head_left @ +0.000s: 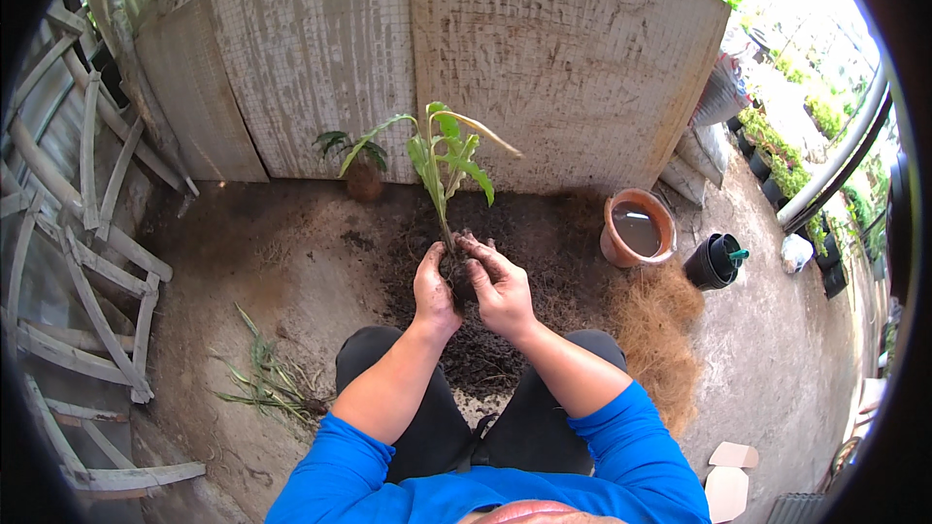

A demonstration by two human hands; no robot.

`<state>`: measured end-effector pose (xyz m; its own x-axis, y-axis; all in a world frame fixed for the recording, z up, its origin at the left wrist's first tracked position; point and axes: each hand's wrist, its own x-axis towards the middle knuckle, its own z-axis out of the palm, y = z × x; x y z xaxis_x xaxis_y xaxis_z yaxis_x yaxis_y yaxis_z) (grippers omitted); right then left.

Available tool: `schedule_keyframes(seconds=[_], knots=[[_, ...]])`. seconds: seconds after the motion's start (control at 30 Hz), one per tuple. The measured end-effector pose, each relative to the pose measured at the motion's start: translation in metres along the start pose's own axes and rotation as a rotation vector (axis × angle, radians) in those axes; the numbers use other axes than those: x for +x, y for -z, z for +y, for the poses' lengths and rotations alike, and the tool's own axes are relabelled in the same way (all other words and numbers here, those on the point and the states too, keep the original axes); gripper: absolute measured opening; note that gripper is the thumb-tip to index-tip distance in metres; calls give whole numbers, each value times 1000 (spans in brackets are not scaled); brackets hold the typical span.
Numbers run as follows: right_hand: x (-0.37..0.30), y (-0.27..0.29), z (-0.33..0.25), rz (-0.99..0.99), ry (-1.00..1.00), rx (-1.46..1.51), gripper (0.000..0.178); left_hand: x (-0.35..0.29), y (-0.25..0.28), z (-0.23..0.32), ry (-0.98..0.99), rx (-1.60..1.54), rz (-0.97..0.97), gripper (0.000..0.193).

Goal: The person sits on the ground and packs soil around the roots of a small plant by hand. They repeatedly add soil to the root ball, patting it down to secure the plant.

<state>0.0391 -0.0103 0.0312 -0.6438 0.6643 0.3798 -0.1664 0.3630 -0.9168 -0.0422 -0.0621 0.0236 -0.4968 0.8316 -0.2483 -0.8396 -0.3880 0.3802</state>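
Note:
A leafy green plant (439,160) stands upright between my hands, one of its leaves yellowed and drooping to the right. Dark soil (462,283) is packed round its base in a ball. My left hand (434,286) cups this root ball from the left, fingers curled against it. From the right, my right hand (498,283) presses on the same ball, its fingers dirty with soil. Loose dark soil (495,354) is spread on the ground below and around both hands. The roots are hidden inside the ball.
A clay pot (663,254) of murky water and black plastic pots (711,270) stand at right, beside brown fibre (660,349). Cut stems (272,378) lie at left. A small potted plant (364,180) sits by the board wall (573,49). Wooden frames (92,315) line the left side.

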Motion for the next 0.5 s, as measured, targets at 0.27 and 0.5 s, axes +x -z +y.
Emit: schedule_keyframes(seconds=[0.27, 0.5], knots=[[0, -4, 4, -3, -19, 66, 28, 9, 13, -1, -8, 18, 21, 29], [-1, -1, 2, -85, -13, -76, 30, 4, 8, -1, -38, 33, 13, 29]])
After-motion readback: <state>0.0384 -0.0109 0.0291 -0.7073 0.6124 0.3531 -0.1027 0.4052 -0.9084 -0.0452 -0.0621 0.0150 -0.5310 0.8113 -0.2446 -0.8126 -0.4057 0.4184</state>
